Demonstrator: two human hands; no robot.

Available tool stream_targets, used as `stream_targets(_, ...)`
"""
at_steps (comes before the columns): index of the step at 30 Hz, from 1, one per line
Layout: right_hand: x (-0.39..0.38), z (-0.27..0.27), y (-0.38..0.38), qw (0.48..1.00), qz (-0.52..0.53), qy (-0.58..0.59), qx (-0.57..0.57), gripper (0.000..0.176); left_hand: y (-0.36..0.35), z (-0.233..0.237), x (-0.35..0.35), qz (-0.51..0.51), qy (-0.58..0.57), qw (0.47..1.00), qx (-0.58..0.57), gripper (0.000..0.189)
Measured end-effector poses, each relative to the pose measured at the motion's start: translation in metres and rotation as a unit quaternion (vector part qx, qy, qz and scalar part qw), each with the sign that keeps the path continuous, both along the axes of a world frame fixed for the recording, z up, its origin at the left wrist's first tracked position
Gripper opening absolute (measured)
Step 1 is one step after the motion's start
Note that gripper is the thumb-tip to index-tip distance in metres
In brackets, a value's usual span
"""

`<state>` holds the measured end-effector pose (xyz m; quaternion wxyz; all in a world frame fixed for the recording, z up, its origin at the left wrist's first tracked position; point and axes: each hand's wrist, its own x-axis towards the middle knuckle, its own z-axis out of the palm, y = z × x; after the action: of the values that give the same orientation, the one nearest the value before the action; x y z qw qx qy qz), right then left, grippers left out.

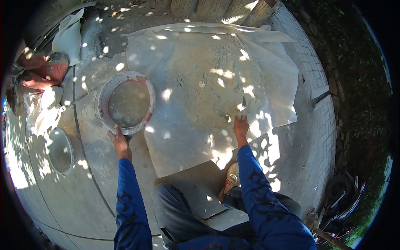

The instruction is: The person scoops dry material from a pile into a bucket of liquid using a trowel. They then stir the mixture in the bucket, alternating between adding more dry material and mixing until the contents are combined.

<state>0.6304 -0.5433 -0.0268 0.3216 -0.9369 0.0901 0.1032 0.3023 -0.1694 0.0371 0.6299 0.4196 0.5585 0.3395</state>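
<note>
My left hand (121, 141) grips the near rim of a round bucket (152, 92), thumb over the edge. The bucket's wall is whitish outside and reddish inside, and greyish material lies in it. My right hand (240, 127) is closed round the handle of a trowel (244, 103), whose blade points away over the mound. That mound of grey-tan powdery mix (204, 83) spreads over a pale plastic sheet (175, 154). Most of the trowel's handle is hidden by my fingers.
A second, smaller basin (71, 160) stands on the concrete at left. Behind it are clear plastic and red bags (46, 73), with a white sack (68, 39) farther back. Log-like posts (212, 11) line the far edge. A motorcycle (343, 193) is at lower right, beside dark greenery.
</note>
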Motion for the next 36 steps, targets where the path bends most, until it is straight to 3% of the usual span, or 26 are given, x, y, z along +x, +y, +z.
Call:
stream_targets(4, -0.013, 0.025, 0.059, 0.997, 0.007, 0.047, 0.055, 0.044, 0.0, 0.005, 0.0, -0.01, -0.007, 1.0, -0.009, 0.072)
stream_targets(6, -0.018, 0.032, 0.079, 0.99, 0.007, 0.081, 0.117, 0.034, -0.002, 0.007, 0.001, -0.007, -0.012, 1.0, -0.001, 0.075)
stream_targets(8, -0.018, 0.04, 0.088, 0.981, 0.032, 0.116, 0.153, 0.034, -0.005, 0.009, 0.003, -0.002, -0.016, 1.0, 0.001, 0.077)
stream_targets(10, -0.021, 0.037, 0.091, 0.952, -0.002, 0.162, 0.262, 0.031, -0.002, 0.008, 0.001, 0.001, -0.018, 1.0, 0.003, 0.08)
stream_targets(13, -0.026, 0.04, 0.086, 0.939, 0.001, 0.177, 0.295, 0.029, 0.0, 0.006, 0.0, -0.015, 0.004, 1.0, -0.015, 0.087)
stream_targets(19, -0.026, 0.072, 0.079, 0.929, 0.014, 0.191, 0.316, 0.026, 0.002, -0.002, -0.003, -0.02, -0.006, 1.0, 0.008, 0.094)
stream_targets(22, -0.023, 0.089, 0.079, 0.927, 0.017, 0.192, 0.322, 0.025, 0.0, -0.002, -0.001, 0.001, -0.028, 0.999, -0.029, 0.08)
stream_targets(29, -0.02, 0.137, 0.086, 0.929, 0.041, 0.188, 0.315, 0.027, 0.008, -0.029, -0.006, 0.01, 0.016, 1.0, -0.014, 0.089)
stream_targets(36, -0.033, 0.19, 0.112, 0.929, 0.134, 0.216, 0.268, 0.027, 0.008, -0.029, -0.006, -0.012, 0.025, 0.999, 0.023, 0.089)
